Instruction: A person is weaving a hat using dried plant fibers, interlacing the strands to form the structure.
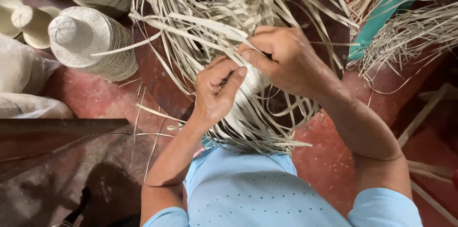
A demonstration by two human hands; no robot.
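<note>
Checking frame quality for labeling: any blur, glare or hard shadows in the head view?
Head view: both hands, left and right, and the straw strips look sharp; light is soft and even, no glare; a dark shadow lies on the floor at lower left; the hat stack is slightly softer.

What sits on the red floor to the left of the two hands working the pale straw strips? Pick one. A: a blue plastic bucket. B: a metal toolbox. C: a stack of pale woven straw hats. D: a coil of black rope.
C: a stack of pale woven straw hats lies on the red floor left of the left hand and right hand, which pinch the pale straw strips.
</note>
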